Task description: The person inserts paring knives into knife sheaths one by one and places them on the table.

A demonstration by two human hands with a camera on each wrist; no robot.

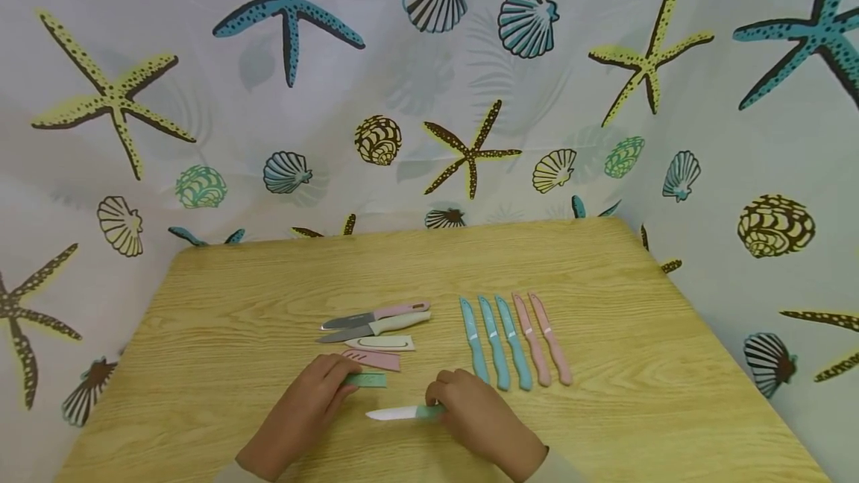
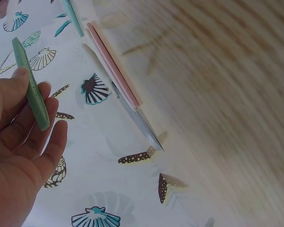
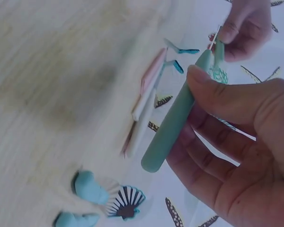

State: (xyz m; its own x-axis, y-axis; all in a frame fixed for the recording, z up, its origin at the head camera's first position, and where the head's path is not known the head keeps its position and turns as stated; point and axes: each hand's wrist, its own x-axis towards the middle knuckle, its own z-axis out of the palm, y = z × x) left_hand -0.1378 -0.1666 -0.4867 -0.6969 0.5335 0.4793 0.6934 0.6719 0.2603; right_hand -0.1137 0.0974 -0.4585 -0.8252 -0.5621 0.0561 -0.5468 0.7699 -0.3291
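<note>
My left hand (image 1: 303, 402) pinches a green knife sheath (image 1: 369, 379) between thumb and fingers; the left wrist view shows this sheath (image 2: 36, 97) whole. In my right hand (image 1: 478, 416) is a knife (image 1: 396, 414) with a green handle (image 3: 168, 132), gripped by thumb and fingers. Its bare, pale blade points left, in front of the sheath and apart from it in the head view. Beyond the left hand lie a pink sheath (image 1: 379, 361) and a white sheath (image 1: 385, 343). My right fingers cover much of the green handle in the head view.
Behind the sheaths, a white-handled knife (image 1: 403, 323) and a pink-handled knife (image 1: 396, 311) lie with bare blades leftward. Right of centre, three blue knives (image 1: 493, 338) and two pink knives (image 1: 546, 334) form a row on the wooden table (image 1: 671, 393). A patterned cloth (image 1: 376, 95) hangs behind.
</note>
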